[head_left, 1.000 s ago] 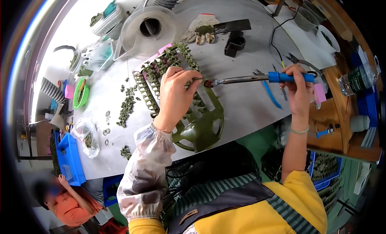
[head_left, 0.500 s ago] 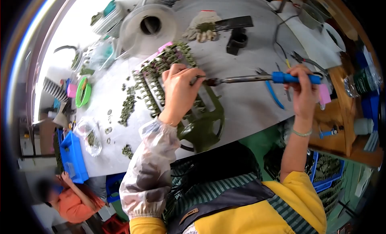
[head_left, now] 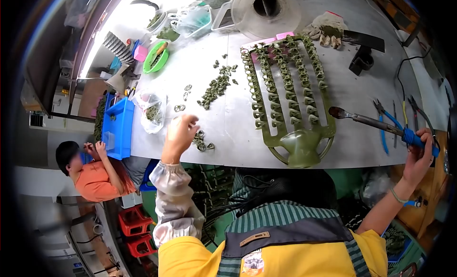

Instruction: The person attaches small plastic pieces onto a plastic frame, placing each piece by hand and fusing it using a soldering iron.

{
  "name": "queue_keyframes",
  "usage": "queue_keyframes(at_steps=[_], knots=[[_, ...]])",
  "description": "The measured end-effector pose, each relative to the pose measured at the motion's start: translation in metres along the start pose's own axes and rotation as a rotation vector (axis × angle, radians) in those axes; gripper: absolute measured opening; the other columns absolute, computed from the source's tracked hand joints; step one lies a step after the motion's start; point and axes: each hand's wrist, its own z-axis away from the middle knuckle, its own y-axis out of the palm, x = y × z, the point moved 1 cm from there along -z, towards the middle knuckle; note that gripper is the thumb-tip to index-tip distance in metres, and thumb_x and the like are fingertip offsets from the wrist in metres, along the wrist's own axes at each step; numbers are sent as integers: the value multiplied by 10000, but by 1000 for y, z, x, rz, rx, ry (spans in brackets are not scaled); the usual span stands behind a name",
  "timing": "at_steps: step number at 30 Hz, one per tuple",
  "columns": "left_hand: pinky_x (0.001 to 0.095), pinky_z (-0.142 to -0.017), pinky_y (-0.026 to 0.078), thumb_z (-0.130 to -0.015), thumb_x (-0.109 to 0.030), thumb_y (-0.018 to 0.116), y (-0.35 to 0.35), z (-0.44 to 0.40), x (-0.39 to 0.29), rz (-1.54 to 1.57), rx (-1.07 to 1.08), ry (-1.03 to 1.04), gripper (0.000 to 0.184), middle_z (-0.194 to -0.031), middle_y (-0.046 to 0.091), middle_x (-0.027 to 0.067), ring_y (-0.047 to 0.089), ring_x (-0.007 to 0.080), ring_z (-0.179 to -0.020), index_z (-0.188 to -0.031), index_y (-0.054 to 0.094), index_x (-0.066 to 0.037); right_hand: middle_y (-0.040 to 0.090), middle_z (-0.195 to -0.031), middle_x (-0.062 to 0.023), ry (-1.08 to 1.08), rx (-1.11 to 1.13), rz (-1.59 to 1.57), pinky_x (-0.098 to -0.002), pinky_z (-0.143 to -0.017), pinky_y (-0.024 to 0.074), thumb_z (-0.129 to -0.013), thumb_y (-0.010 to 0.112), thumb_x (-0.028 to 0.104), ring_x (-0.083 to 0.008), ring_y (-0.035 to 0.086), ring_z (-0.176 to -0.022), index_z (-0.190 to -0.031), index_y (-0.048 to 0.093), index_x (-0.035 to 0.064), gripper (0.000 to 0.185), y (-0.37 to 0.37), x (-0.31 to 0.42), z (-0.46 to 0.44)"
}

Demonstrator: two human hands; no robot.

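A green frame (head_left: 305, 147) with several long bars lies on the grey table, small green rings set along its bars. Around the blue handle of a soldering iron (head_left: 376, 124), my right hand (head_left: 419, 155) is closed. The iron's dark tip is just right of the frame, over the table. My left hand (head_left: 181, 134) is away from the frame, above the small loose green pieces (head_left: 202, 143) near the table's front edge. Its fingers are curled, and whatever they may hold is too small to make out. A larger pile of green pieces (head_left: 216, 88) lies beyond it.
Left of my hand are a plastic bag (head_left: 151, 112), a green bowl (head_left: 156, 57) and a blue tray (head_left: 119, 128). A clear funnel (head_left: 266, 15), a stained glove (head_left: 328, 28) and pliers (head_left: 383, 127) are farther out. A co-worker (head_left: 97, 174) sits at the far left.
My left hand has left the green frame and moved left to the loose pieces. The iron has moved off the frame to the right, tilting downward toward its handle. The view has turned left.
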Motion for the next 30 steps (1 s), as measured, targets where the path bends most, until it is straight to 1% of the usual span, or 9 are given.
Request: queue_keyframes(at_steps=[3, 6, 11, 14, 17, 20, 24, 26, 30], knots=[[384, -755, 500, -727, -196, 816, 26, 25, 25, -196, -85, -42, 311, -907, 621, 132, 617, 266, -849, -962, 713, -20, 564, -1018, -44, -9, 4, 4, -202, -574, 386, -1003, 519, 262, -74, 448, -603, -873, 539, 78, 226, 4, 5, 3], [392, -828, 459, -719, -188, 809, 34, 25, 26, 43, -23, -246, 285, -972, 589, 169, 560, 328, -991, -911, 687, -17, 570, -1020, -52, -32, 31, 6, -200, -568, 398, -1009, 511, 254, -72, 460, -595, -883, 549, 68, 228, 6, 12, 6], [366, -629, 498, -765, -133, 780, 42, 23, 32, 196, -280, -131, 209, -749, 649, 126, 639, 276, -659, -806, 619, -8, 605, -986, -78, -31, -35, 15, -214, -557, 468, -999, 534, 218, -86, 542, -591, -900, 582, 39, 210, 9, 20, 12], [273, -629, 509, -819, -59, 735, 25, 13, 3, 353, -288, -189, 136, -771, 691, 108, 672, 160, -683, -841, 621, 12, 608, -965, -103, -63, -45, -29, -240, -545, 480, -964, 594, 207, -107, 566, -620, -901, 608, 21, 196, 11, 24, 13], [221, -702, 514, -868, 25, 666, 1, -4, -69, 905, -274, -36, 113, -815, 683, 34, 632, 87, -754, -980, 672, 35, 603, -959, -114, -64, -34, -69, -254, -544, 481, -950, 606, 182, -131, 573, -666, -880, 611, 17, 179, 25, 31, 14], [232, -733, 520, -875, 39, 659, -7, -20, -147, 870, -138, 192, 162, -915, 696, 66, 650, 104, -807, -1033, 689, 25, 598, -961, -117, -62, -3, -18, -261, -554, 482, -949, 594, 159, -152, 575, -701, -861, 611, 14, 171, 32, 32, 11], [301, -656, 519, -855, -37, 681, 3, -46, -236, 688, -184, 566, 111, -869, 685, 96, 661, 248, -705, -960, 714, -22, 602, -957, -121, -52, 64, -37, -262, -581, 491, -960, 565, 147, -157, 576, -706, -880, 614, -5, 179, 43, 31, 6], [271, -673, 527, -838, -30, 695, 13, -59, -257, 585, -141, 617, 145, -873, 697, 102, 681, 200, -737, -981, 715, -18, 614, -959, -127, -52, 79, -83, -264, -583, 508, -962, 563, 149, -154, 595, -675, -901, 621, -17, 186, 47, 24, 4], [343, -737, 504, -767, -66, 743, 33, -79, -278, 422, -259, 740, 162, -857, 706, 57, 596, 235, -848, -929, 734, -67, 629, -944, -128, -33, 100, -126, -263, -577, 525, -961, 573, 152, -157, 619, -634, -906, 626, -22, 190, 51, 12, -2]])
